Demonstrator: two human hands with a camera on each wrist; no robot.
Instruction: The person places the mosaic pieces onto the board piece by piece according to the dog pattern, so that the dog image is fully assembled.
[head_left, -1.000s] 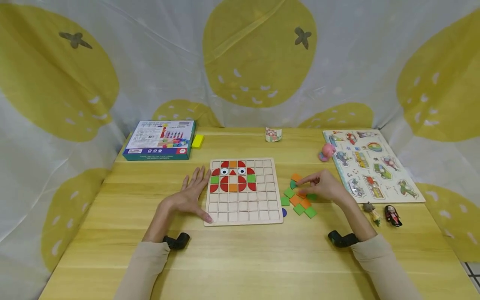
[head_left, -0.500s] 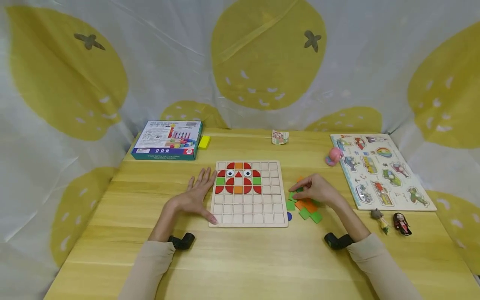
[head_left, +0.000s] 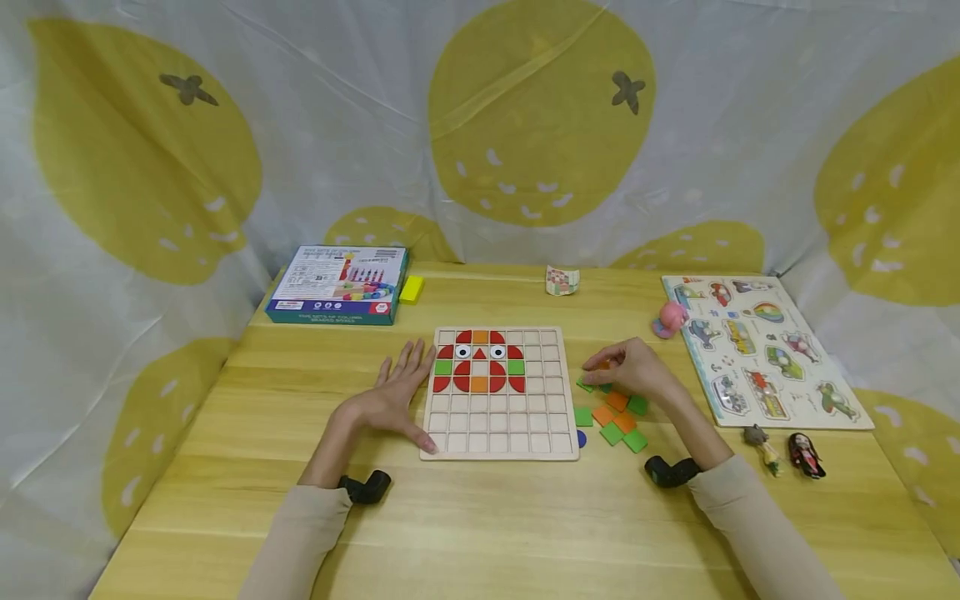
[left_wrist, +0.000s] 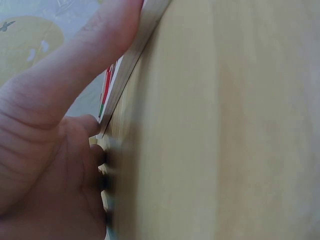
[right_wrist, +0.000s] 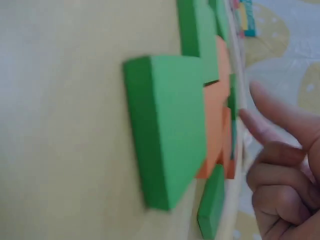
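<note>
A square wooden grid board point(head_left: 487, 450) lies mid-table, with red, orange, green and eye-marked tiles forming a face in its upper left. My left hand point(head_left: 393, 404) is spread at its left side, thumb on the lower left corner and fingers along the edge; the left wrist view has the thumb point(left_wrist: 75, 65) across the board's side. Right of the board, my right hand point(head_left: 633, 371) pinches a small green tile point(head_left: 584, 384) between thumb and index finger, just over the loose pile. Its other fingers point(right_wrist: 280, 180) are curled in. Orange tiles point(head_left: 617, 402) and green tiles point(head_left: 636, 440) lie below it.
A blue round-edged piece point(head_left: 582, 439) sits against the board's right edge. Farther back are a boxed set point(head_left: 337, 283), a yellow block point(head_left: 411, 290) and a patterned paper point(head_left: 562, 281). At right lie a picture puzzle point(head_left: 765, 350), a pink toy point(head_left: 671, 319) and two small dolls point(head_left: 806, 456).
My right hand has moved from the top of the pile to its left part and now raises a green tile slightly. The left hand stays at the board; the head view has shifted a little.
</note>
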